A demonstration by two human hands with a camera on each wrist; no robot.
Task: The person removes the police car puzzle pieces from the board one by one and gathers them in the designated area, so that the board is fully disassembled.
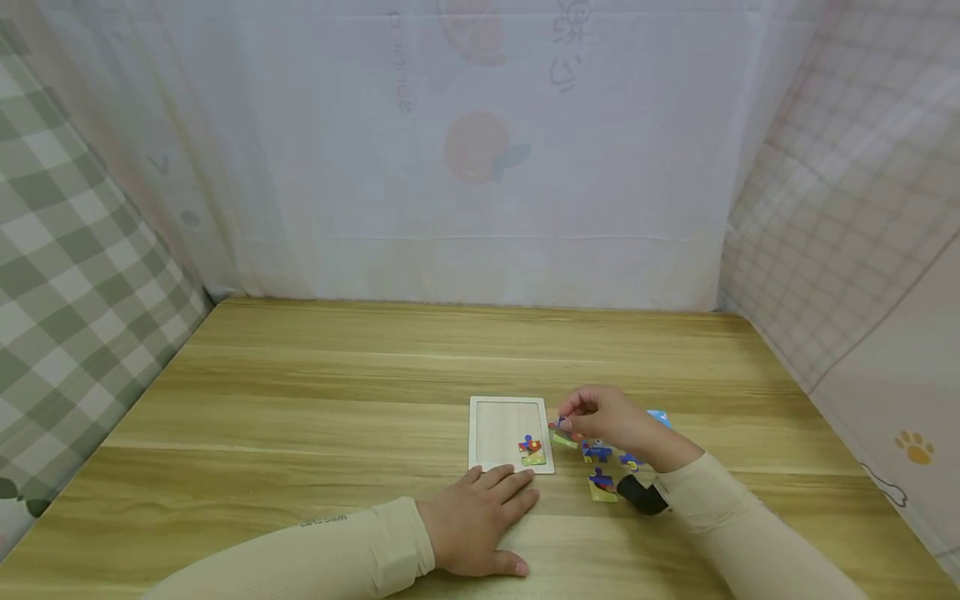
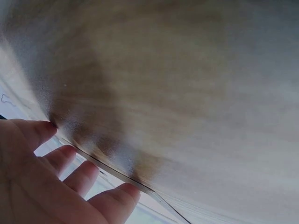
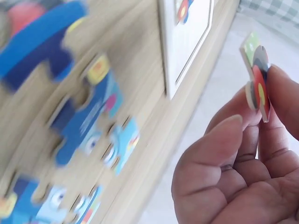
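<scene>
My left hand point(image 1: 480, 521) lies flat with its fingers spread, the fingertips touching the near edge of a pale wooden puzzle frame point(image 1: 473, 433). In the left wrist view its fingers point(image 2: 114, 203) rest along the frame's edge. One jigsaw piece point(image 1: 533, 457), red, blue and green, lies in the frame's lower right corner. To the right of the frame, my right hand point(image 1: 618, 423) pinches another jigsaw piece point(image 3: 259, 88) between thumb and fingers. That piece is green, grey, red and yellow, and it is raised above the table in the right wrist view.
Several loose jigsaw pieces lie right of the frame, among them a blue one point(image 1: 597, 454) and a blue-and-green one point(image 1: 602, 487). A light blue piece point(image 1: 660, 417) shows partly behind the right hand. A black band point(image 1: 642, 495) is at the right wrist. Cloth curtains point(image 1: 480, 250) border the wooden table point(image 1: 337, 375).
</scene>
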